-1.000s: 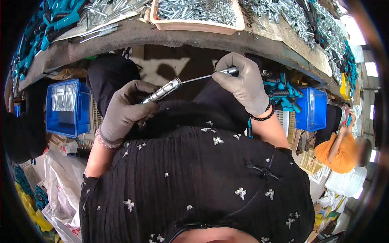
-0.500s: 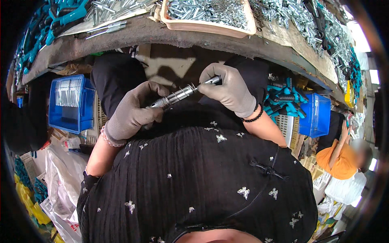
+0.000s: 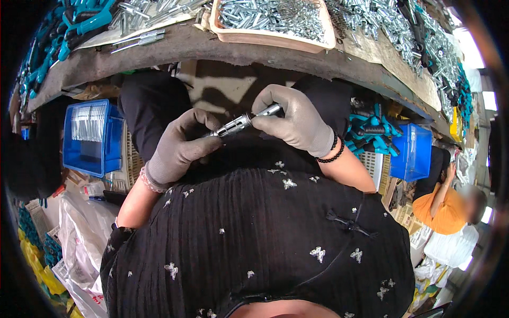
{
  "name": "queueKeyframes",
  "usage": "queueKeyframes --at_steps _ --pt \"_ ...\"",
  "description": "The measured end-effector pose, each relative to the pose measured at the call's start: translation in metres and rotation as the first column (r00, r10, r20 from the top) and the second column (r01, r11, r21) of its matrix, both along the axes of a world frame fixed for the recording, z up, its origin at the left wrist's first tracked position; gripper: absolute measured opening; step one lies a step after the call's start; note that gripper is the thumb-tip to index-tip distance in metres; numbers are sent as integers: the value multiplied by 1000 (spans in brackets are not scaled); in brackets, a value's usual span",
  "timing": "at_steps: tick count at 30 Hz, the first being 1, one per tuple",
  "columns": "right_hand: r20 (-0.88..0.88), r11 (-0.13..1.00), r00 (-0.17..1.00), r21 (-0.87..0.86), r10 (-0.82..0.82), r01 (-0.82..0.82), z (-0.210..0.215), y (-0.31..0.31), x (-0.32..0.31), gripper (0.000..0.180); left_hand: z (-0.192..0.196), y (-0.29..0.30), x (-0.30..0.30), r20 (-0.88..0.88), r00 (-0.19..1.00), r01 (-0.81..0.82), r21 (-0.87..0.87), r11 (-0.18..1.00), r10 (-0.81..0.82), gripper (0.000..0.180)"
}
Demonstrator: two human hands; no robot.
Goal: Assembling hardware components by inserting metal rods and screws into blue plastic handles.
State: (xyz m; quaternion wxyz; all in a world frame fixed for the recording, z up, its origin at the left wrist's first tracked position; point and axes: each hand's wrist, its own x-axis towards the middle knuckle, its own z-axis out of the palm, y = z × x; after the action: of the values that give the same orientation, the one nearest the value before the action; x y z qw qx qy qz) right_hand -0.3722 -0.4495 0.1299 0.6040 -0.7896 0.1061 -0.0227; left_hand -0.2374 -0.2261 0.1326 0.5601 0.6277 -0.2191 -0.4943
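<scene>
Below the bench edge [image 3: 212,50], just above your lap, you held a slotted metal sleeve [image 3: 236,125] between both gloved hands. Your left hand [image 3: 177,148] was curled around its lower end, fingers closed and thumb pressed on top, so the sleeve pointed up and to the right. Your right hand [image 3: 297,119] pinched a thin metal rod [image 3: 269,111] between thumb and fingertips, right where it met the sleeve's upper end; how deep the rod sat inside could not be told.

To do this well, you needed the rod in line with the sleeve's bore, not angled across it, and your two grips were close enough together to judge that by feel. A steady left hand with only the right one working was likely the surer way. The gloves dulled your touch, so a light pinch near the joint served better than a hard squeeze farther back.

Above you, the tray of small metal parts [image 3: 275,18] stood on the bench, and a blue bin [image 3: 90,135] sat to your left.
</scene>
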Motion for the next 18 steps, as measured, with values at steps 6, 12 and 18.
queueKeyframes --at_steps 6,12,18 --pt "142 998 990 50 22 -29 -10 13 -1 17 -4 0 -1 -2 1000 29 -18 999 -29 23" --pt "178 998 983 -36 -35 42 -10 29 -5 15 -5 2 -5 -44 999 4 -57 998 -7 22" --pt "17 928 991 354 -133 118 -14 20 2 11 1 -1 6 -78 997 6 -34 999 -9 21"
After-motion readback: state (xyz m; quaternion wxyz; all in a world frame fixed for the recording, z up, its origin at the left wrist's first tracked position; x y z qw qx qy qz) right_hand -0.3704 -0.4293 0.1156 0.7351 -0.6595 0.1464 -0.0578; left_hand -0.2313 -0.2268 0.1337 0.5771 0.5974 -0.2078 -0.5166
